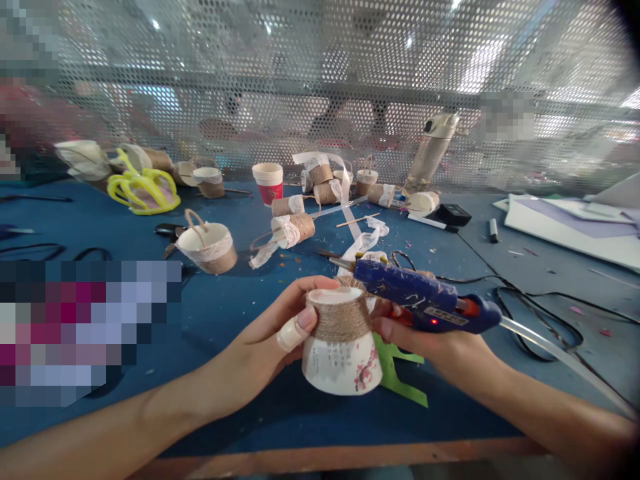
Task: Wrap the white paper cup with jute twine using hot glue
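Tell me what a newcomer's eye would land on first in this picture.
Probably the blue glue gun in the right hand, right of center, its small red light glowing. Just left of it, the left hand holds a twine-wrapped cup, narrow end up, with pink blossoms printed on its white part. Farther back, the yellow crown-like piece at left stands out against the blue table.

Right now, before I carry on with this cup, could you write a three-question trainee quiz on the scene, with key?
1. Which hand holds the blue plastic glue gun?
2. On the tapered white cup wrapped in brown twine, the printed blossoms are: A) blue, B) pink, C) yellow?
3. True or false: the cup stands untouched.

Key: 1. The right hand. 2. B. 3. False; the left hand grips it.
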Demonstrator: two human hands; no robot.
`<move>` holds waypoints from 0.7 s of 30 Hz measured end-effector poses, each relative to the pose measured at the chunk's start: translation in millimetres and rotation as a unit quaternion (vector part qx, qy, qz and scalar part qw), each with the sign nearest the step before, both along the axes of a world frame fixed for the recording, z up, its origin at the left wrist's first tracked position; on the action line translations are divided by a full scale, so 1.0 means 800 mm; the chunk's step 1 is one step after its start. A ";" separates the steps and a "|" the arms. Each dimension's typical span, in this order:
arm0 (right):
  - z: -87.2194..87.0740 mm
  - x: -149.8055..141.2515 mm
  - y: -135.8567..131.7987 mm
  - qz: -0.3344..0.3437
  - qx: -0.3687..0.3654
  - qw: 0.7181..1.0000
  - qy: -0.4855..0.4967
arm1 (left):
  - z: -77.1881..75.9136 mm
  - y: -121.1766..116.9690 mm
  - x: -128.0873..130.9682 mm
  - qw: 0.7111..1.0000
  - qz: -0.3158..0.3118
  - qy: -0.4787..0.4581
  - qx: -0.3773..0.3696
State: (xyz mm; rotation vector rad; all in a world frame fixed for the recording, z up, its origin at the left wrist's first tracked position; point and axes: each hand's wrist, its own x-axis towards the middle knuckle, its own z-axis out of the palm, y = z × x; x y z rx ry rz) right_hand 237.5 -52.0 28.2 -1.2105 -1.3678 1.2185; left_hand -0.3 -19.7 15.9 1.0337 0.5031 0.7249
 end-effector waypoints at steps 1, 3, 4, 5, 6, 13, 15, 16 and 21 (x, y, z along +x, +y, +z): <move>0.001 -0.001 0.000 -0.002 0.011 1.000 -0.009 | 0.000 0.000 0.000 1.000 -0.003 -0.001 0.002; 0.003 -0.001 0.000 -0.006 0.048 0.998 -0.039 | 0.000 0.000 0.001 1.000 -0.009 0.002 0.000; 0.004 -0.001 0.000 -0.008 0.070 0.996 -0.054 | 0.001 0.000 0.001 1.000 -0.014 0.005 -0.004; 0.004 -0.002 0.000 -0.010 0.088 0.994 -0.065 | 0.001 0.000 0.001 1.000 -0.024 0.008 -0.009; 0.004 -0.002 0.000 -0.012 0.101 0.992 -0.072 | 0.002 -0.001 0.000 0.999 -0.035 0.011 -0.015; -0.001 -0.007 -0.001 -0.031 0.132 0.987 -0.086 | 0.000 -0.003 -0.002 0.998 -0.064 0.029 -0.002; -0.001 -0.008 -0.001 -0.028 0.140 0.986 -0.084 | 0.000 -0.003 0.000 0.998 -0.045 0.044 -0.006; -0.001 -0.008 -0.002 -0.028 0.141 0.986 -0.082 | 0.001 -0.003 0.001 0.998 -0.034 0.047 -0.010; 0.004 -0.008 -0.003 -0.028 0.082 0.994 -0.062 | 0.007 0.001 0.006 0.998 -0.006 0.012 -0.065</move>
